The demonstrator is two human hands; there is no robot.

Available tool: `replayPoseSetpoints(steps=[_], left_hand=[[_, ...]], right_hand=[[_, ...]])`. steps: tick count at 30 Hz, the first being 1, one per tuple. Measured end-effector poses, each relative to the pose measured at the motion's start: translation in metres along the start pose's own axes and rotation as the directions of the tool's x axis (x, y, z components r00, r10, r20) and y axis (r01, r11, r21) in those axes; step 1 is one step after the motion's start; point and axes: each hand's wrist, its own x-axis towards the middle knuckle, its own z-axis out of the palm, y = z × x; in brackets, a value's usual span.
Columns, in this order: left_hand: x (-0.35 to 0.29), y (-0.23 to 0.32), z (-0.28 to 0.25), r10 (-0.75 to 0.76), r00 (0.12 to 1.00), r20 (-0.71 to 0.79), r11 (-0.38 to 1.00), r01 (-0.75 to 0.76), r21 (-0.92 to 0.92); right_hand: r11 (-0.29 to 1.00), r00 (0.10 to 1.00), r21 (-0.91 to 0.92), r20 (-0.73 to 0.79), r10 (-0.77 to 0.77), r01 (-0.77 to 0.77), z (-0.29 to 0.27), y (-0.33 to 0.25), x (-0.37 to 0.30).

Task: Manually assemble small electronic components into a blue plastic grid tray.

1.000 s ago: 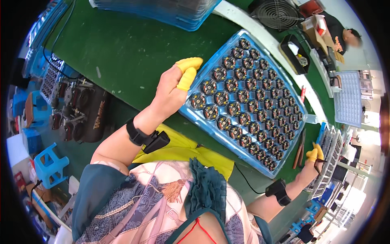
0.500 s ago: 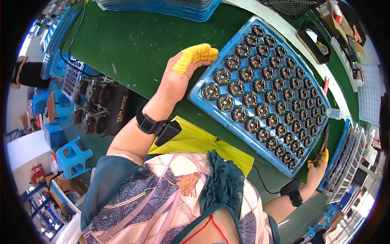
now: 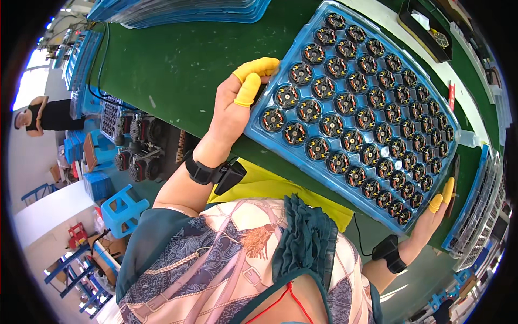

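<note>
A clear plastic tray (image 3: 253,129), stacked on blue ones, holds rows of small round black motor parts (image 3: 331,125) with copper-coloured windings. It lies at a slant on the green table. At its left edge, my left hand (image 3: 231,105) has its yellow-covered fingers closed on the rim, the thumb bent above. My right hand (image 3: 429,221) is beside the tray's near right corner, with yellow-covered thumb and forefinger stretched out and apart. Just past those fingers lies a slim dark tool (image 3: 455,175), partly hidden; its exact kind is unclear.
More blue trays (image 3: 189,12) are stacked at the far left of the table. Trays stand on edge at the right (image 3: 475,210). A black box (image 3: 426,29) sits at the far right. Below the left side are a blue stool (image 3: 125,210) and dark machinery (image 3: 141,143). A person stands far left.
My right hand has let go of the slim dark tool and straightened its fingers. The tray appears slightly shifted and nearer in view. My left hand stays at its edge, thumb now showing.
</note>
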Motion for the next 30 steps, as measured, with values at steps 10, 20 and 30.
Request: replayPoseSetpoints(steps=[10,20,30], left_hand=[[0.000,-0.005,-0.002,0.044,0.997,-0.063,0.996,-0.039,0.084],[0.000,-0.003,-0.002,0.017,0.998,-0.062,1.000,-0.016,0.013],[-0.003,0.000,0.001,0.002,0.998,-0.059,0.999,0.000,0.037]], right_hand=[[0.954,0.996,0.296,0.092,0.019,-0.045,0.020,-0.025,-0.004],[0.982,0.997,0.175,0.048,0.063,-0.071,0.020,-0.019,-0.004],[0.983,0.989,0.137,0.099,0.107,-0.120,0.017,-0.016,-0.008]])
